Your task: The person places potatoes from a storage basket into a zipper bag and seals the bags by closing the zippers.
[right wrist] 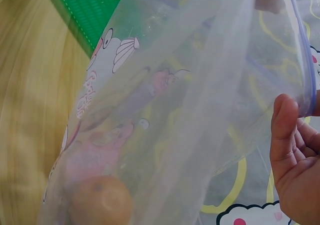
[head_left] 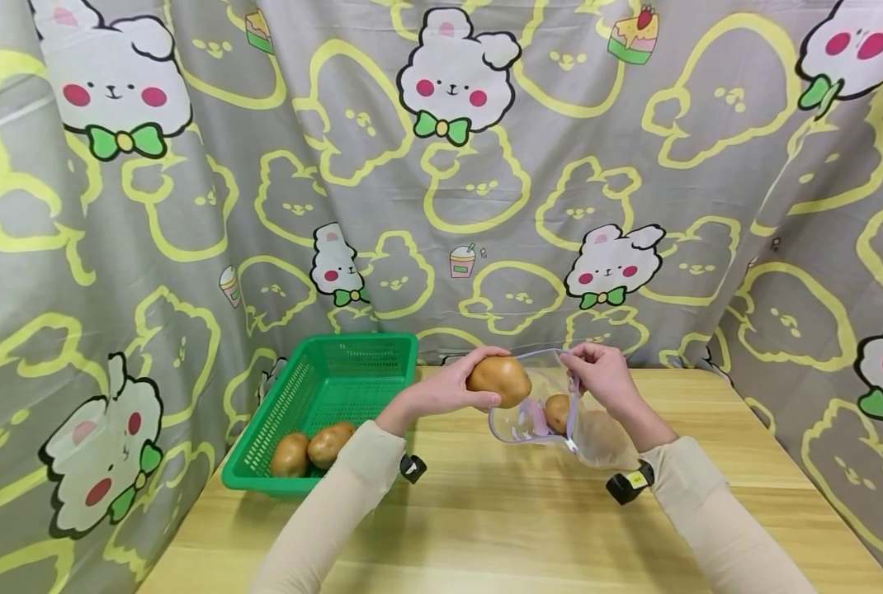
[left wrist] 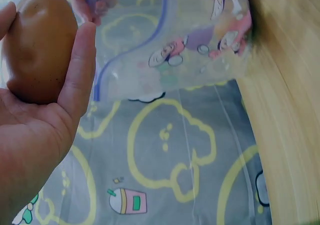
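Note:
A brown potato point(head_left: 499, 381) is held between the thumb and fingers of my left hand point(head_left: 449, 386), right at the mouth of a clear zip bag point(head_left: 534, 433). My right hand point(head_left: 606, 375) pinches the bag's purple-edged rim, and the mouth gapes toward the left. Inside the bag lies another potato point(right wrist: 101, 202), low down behind the printed plastic. The left wrist view shows the held potato point(left wrist: 42, 47) resting against the palm, with the printed bag point(left wrist: 200, 50) beyond it.
A green plastic basket point(head_left: 320, 412) stands on the left of the wooden table point(head_left: 501, 528), with several potatoes point(head_left: 330, 444) at its near end. A patterned grey curtain point(head_left: 456, 190) hangs behind the table and along both sides.

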The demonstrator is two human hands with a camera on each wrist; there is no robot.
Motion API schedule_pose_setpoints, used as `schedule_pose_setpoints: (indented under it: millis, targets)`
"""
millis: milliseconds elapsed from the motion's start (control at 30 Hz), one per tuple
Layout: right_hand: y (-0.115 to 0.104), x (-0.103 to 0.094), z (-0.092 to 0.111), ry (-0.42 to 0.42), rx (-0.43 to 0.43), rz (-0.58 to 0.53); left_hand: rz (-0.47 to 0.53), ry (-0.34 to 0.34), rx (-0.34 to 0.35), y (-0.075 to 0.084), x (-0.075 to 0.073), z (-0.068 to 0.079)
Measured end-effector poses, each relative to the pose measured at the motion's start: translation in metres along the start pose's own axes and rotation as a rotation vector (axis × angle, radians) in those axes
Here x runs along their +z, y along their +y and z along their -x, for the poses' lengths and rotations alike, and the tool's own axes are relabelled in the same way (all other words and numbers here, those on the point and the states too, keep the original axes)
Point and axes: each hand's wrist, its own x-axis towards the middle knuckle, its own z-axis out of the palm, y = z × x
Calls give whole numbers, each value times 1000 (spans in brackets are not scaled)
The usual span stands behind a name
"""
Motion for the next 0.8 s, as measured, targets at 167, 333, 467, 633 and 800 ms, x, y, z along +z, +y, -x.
schedule_pose_setpoints:
  millis: [167, 333, 467, 633, 800]
  targets:
    - [0, 0, 0, 4, 5, -5, -12, -36, 29, 2, 8, -6]
    - [1, 0, 0, 2, 8, 3, -22, -70, 81, 0, 14, -12]
    - [1, 1, 0, 8, 10, 3, -60, -67, 105, -1, 18, -16]
    - [0, 1, -1, 10, 19, 9, -110, -62, 105, -4, 20, -20]
    - [0, 0, -1, 13, 24, 14, -153, -43, 74, -5, 23, -22]
